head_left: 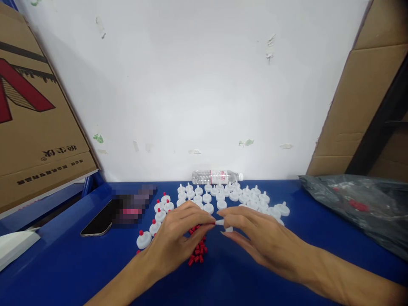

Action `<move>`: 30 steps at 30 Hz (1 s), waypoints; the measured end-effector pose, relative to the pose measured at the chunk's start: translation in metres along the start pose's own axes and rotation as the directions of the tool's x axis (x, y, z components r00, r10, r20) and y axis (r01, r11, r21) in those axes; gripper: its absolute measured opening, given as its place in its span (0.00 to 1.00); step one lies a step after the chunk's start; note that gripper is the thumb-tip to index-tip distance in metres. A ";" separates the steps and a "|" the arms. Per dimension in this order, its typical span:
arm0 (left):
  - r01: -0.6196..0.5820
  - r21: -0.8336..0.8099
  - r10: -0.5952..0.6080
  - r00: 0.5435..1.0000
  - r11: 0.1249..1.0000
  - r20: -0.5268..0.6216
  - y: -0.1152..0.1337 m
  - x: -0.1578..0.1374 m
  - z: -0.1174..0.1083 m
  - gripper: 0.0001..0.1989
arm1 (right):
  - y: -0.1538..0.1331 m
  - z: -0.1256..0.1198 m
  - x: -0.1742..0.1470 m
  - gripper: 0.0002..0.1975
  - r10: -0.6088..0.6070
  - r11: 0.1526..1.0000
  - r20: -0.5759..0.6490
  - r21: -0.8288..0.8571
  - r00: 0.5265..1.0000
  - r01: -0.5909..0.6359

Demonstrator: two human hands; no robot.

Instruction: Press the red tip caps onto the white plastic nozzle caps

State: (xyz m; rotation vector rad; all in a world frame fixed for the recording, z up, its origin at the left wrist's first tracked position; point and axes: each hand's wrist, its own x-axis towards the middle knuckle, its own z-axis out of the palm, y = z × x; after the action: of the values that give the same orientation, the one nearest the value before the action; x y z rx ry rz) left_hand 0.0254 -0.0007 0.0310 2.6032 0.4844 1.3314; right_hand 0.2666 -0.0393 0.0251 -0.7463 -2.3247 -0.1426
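Between thumb and fingers, my left hand (185, 231) pinches a small red cap at the tip of a white nozzle lid (219, 222). The lid's body is gripped by my right hand (251, 229), whose fingers hide most of it. Below and behind my left fingers lies a pile of loose red caps (198, 250). To the left stand several white nozzle lids with red tips (144, 239). Beyond both hands, many white nozzle lids without red tips (233, 195) stand upright on the blue table (229, 276).
A clear plastic bottle (216, 177) lies against the white wall. A phone (97, 221) rests at the left, beside a blurred patch. Cardboard (41, 106) stands at the left, and a dark plastic bag (357, 208) lies at the right. A white object (17, 246) sits at the left edge.
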 end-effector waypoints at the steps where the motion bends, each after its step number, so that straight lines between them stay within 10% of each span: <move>1: 0.005 -0.002 -0.005 1.000 1.000 -0.006 0.000 0.000 0.000 0.10 | 0.000 0.000 0.000 0.12 -0.024 1.000 -0.026 0.000 0.999 0.024; 12: -0.062 0.108 0.053 0.995 0.992 0.084 -0.002 -0.005 0.007 0.10 | 0.001 0.001 -0.002 0.07 -0.131 0.991 -0.100 -0.041 0.986 0.127; 21: 0.106 0.034 -0.110 0.983 0.994 0.150 0.000 -0.008 0.011 0.08 | 0.001 0.005 0.001 0.07 -0.218 0.971 -0.147 -0.134 0.965 0.199; 30: 0.122 0.166 -0.122 0.992 0.979 -0.015 0.008 0.005 -0.013 0.07 | -0.002 -0.007 0.012 0.09 0.044 0.997 -0.024 -0.067 0.999 -0.045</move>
State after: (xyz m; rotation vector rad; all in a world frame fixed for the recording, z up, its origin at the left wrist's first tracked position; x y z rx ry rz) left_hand 0.0190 -0.0063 0.0444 2.6512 0.7745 1.3102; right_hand 0.2620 -0.0370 0.0385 -0.8255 -2.2899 -0.2097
